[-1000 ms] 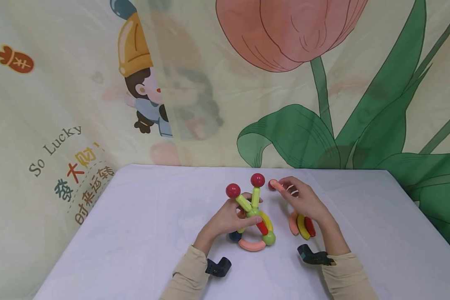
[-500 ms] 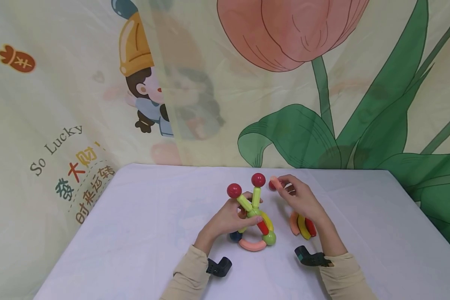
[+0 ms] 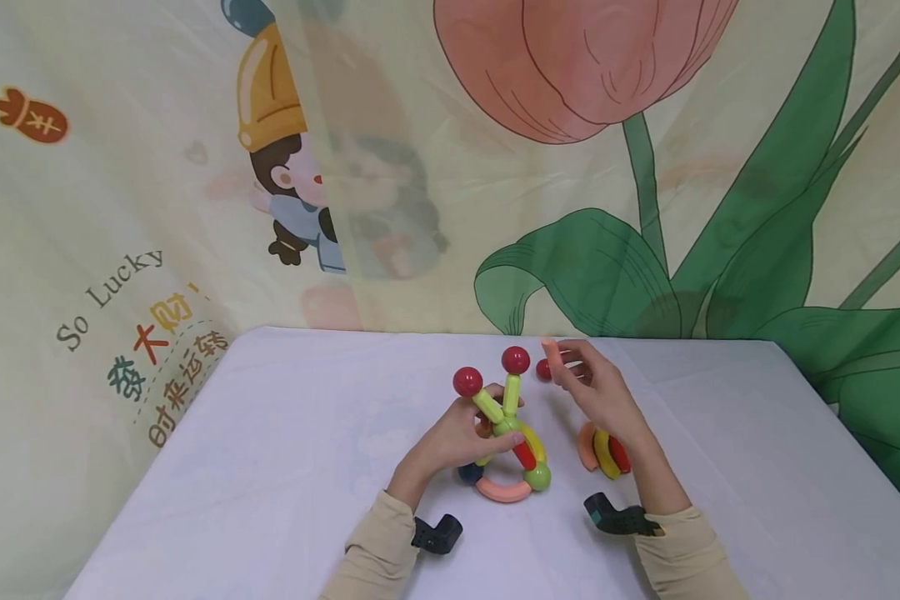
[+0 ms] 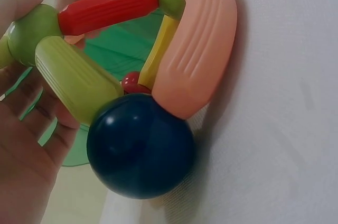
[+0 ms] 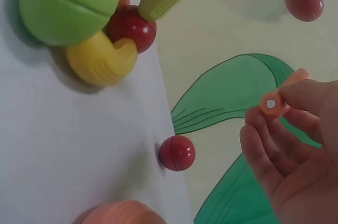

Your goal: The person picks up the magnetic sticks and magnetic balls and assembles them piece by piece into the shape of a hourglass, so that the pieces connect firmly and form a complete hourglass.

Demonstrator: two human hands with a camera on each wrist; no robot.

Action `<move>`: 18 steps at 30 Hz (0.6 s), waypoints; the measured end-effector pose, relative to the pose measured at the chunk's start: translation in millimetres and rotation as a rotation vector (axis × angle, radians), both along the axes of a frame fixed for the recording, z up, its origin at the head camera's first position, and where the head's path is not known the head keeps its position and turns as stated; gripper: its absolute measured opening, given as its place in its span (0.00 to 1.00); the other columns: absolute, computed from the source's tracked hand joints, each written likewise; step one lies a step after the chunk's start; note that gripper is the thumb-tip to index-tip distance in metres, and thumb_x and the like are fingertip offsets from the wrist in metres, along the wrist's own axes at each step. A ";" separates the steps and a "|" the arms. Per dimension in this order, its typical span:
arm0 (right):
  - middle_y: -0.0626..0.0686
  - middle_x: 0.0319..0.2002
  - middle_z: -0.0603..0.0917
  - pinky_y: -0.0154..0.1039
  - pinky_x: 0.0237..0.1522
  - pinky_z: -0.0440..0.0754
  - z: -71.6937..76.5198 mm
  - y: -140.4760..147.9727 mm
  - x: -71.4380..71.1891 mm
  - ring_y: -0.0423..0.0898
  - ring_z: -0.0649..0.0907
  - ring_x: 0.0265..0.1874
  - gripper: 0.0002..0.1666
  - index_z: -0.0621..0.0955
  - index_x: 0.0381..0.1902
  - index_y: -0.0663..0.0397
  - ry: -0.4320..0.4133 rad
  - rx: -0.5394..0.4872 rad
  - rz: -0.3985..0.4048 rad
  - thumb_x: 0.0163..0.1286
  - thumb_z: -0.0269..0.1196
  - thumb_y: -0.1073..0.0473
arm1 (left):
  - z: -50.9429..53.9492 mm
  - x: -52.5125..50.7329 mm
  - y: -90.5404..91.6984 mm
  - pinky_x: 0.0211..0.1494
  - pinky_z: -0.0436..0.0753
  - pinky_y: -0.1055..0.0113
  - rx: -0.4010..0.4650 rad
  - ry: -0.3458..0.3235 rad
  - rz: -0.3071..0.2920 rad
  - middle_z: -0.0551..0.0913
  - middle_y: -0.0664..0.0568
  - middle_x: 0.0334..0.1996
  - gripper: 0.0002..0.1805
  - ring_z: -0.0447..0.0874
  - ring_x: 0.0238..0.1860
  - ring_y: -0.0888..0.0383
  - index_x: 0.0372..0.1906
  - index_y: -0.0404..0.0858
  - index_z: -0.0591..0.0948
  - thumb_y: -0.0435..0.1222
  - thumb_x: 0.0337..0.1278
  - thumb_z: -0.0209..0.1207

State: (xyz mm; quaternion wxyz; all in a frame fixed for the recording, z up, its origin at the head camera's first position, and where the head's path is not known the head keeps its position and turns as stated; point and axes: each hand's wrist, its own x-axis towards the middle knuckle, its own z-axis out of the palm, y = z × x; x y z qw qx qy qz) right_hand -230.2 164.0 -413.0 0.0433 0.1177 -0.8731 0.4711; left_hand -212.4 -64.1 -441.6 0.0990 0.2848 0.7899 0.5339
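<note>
In the head view, my left hand (image 3: 450,437) grips a standing frame of magnetic sticks and balls around its upper green ball (image 3: 506,426). Two yellow-green sticks rise from that ball, each topped by a red ball (image 3: 515,360). Below, a red stick (image 4: 108,10) and yellow-green sticks slope down to a base. The base shows a dark blue ball (image 4: 140,147), a salmon curved stick (image 4: 200,44), a green ball (image 5: 68,5), a yellow curved stick (image 5: 100,60) and a red ball. My right hand (image 3: 607,396) pinches a salmon stick (image 3: 552,352), apart from the frame; its magnet end shows.
A loose red ball (image 3: 543,369) lies near the table's back edge, beside the right hand. Under the right forearm lie salmon (image 3: 587,447), yellow (image 3: 606,455) and red (image 3: 620,455) curved sticks. A printed cloth (image 3: 390,167) hangs behind the white table (image 3: 285,467).
The salmon stick in my right hand has tipped more upright and risen slightly, uncovering the loose red ball. My right wrist has shifted a little left. The left hand and frame keep their place.
</note>
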 end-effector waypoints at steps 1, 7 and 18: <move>0.58 0.51 0.79 0.43 0.44 0.82 4.9 -1.6 3.1 0.54 0.81 0.44 0.27 0.68 0.63 0.48 0.002 -0.012 0.005 0.69 0.58 0.49 | -0.1 0.0 0.5 0.33 0.70 0.74 0.002 -0.007 -0.003 0.79 0.56 0.41 0.23 0.70 0.35 0.61 0.52 0.39 0.75 0.42 0.52 0.65; 0.56 0.50 0.78 0.34 0.43 0.79 6.5 -2.7 2.5 0.52 0.82 0.42 0.27 0.67 0.64 0.48 0.019 -0.089 0.015 0.69 0.58 0.52 | -0.6 0.2 1.2 0.39 0.75 0.72 0.021 -0.035 -0.024 0.79 0.45 0.50 0.23 0.74 0.40 0.59 0.53 0.38 0.74 0.42 0.53 0.64; 0.55 0.50 0.76 0.34 0.42 0.82 11.4 -6.3 -0.7 0.47 0.82 0.41 0.25 0.69 0.61 0.52 0.073 -0.236 0.001 0.69 0.58 0.51 | -1.0 0.6 2.3 0.42 0.78 0.72 0.044 -0.036 -0.027 0.78 0.44 0.51 0.23 0.75 0.41 0.60 0.53 0.36 0.73 0.40 0.53 0.64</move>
